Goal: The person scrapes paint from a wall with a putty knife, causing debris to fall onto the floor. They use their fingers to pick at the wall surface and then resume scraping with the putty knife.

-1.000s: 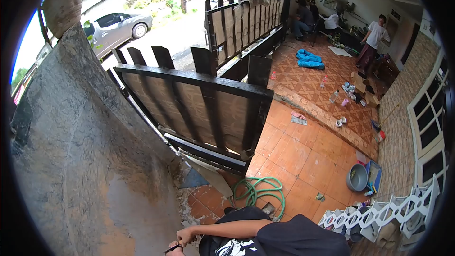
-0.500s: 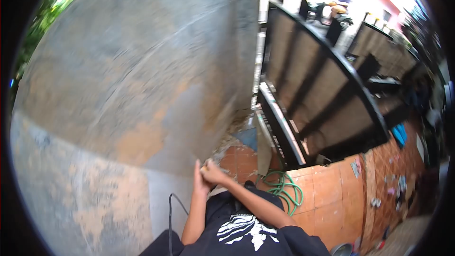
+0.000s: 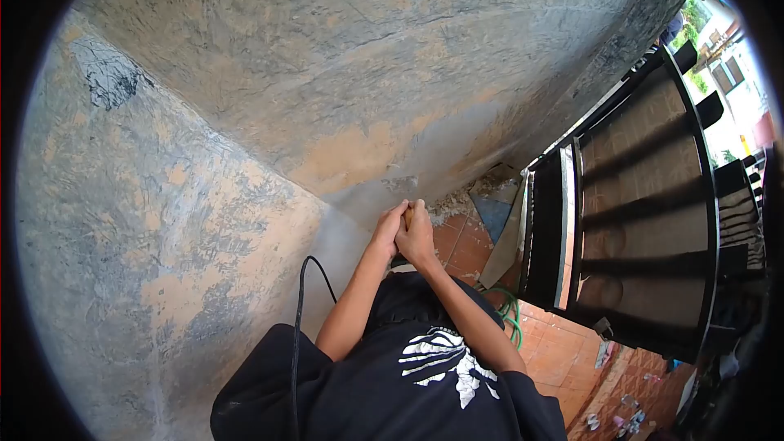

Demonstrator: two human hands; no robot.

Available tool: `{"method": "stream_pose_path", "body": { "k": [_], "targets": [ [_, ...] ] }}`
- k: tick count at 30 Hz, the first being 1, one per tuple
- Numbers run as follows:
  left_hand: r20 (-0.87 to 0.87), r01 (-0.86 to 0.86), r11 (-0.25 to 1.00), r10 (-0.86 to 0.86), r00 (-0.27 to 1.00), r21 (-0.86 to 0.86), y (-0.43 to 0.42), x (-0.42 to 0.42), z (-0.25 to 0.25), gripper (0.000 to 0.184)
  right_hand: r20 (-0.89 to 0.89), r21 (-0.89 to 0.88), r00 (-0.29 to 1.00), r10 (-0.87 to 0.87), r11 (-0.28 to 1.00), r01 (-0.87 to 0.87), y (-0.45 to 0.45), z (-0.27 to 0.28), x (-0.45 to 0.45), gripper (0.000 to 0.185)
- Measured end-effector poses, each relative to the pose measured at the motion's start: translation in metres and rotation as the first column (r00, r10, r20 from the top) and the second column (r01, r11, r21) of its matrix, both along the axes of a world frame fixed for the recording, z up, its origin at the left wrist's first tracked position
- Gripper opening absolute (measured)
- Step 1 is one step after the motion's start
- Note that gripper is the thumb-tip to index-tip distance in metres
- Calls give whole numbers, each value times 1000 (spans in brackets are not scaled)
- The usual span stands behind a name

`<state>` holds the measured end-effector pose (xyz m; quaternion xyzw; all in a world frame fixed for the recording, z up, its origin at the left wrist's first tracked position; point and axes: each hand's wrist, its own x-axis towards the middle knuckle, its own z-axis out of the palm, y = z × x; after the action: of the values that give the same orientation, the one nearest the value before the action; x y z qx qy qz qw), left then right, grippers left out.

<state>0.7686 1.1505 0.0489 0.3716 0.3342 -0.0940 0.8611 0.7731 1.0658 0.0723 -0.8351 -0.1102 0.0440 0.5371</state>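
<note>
Both my hands meet low in front of the wall, close to its bottom corner. My right hand (image 3: 417, 238) is closed round a tan-handled tool (image 3: 408, 217), of which only a bit of handle shows between the fingers. Pressed against it from the left is my left hand (image 3: 387, 227), its fingers closed on the same handle. The far end of the tool is hard to make out against the wall. Just beyond the fingertips is the grey wall (image 3: 359, 82), patchy with orange-tan areas and scratch marks.
Pale flakes (image 3: 447, 206) lie on the orange floor tiles (image 3: 467, 247) at the wall's foot. A black gate (image 3: 637, 220) stands at right, with a green hose (image 3: 512, 310) below it. A black cable (image 3: 299, 310) loops beside my left arm.
My view has swung left and down, so the wall fills more of it and the gate sits further right. Both hands stay together on the handle.
</note>
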Motion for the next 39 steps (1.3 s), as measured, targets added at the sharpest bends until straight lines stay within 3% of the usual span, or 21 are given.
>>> {"method": "stream_pose_path", "body": {
  "k": [5, 7, 8, 10, 11, 14, 18, 30, 37, 39],
  "targets": [
    [-10, -2, 999, 3, 1000, 48, 13, 18, 6, 25, -5, 23, 998, -65, 998, 65, 16, 10, 13, 17],
    [-106, 133, 960, -110, 988, 246, 22, 20, 15, 26, -73, -20, 993, -97, 995, 96, 10, 8, 20, 19],
    [-108, 149, 959, -126, 986, 239, 26, 26, 11, 26, -136, -55, 983, -122, 992, 115, 5, 8, 24, 21],
    [-140, 66, 921, -12, 990, 384, 31, 37, -10, 27, -192, -108, 966, -171, 982, 152, -12, 5, 37, 24],
    [-146, 86, 922, -33, 989, 378, 33, 42, -23, 27, -245, -154, 947, -207, 973, 173, -23, 3, 40, 26],
    [-29, -39, 803, 70, 997, 595, 33, 72, -61, 27, -218, -171, 928, -302, 948, 268, -45, -18, 45, 28],
    [-36, -86, 642, 175, 984, 762, 30, 93, -61, 34, -221, -194, 876, -428, 900, 391, -59, -19, 37, 27],
    [68, -124, 597, 116, 991, 792, 39, 90, -73, 29, -367, -212, 766, -527, 850, 483, -85, -30, 10, 34],
    [-30, -80, 612, 167, 986, 787, 33, 83, -58, 23, -399, -235, 716, -573, 818, 524, -92, -38, 1, 28],
    [-55, -53, 617, 156, 986, 786, 35, 80, -62, 23, -433, -223, 726, -535, 843, 489, -94, -39, -1, 36]
  ]
}}
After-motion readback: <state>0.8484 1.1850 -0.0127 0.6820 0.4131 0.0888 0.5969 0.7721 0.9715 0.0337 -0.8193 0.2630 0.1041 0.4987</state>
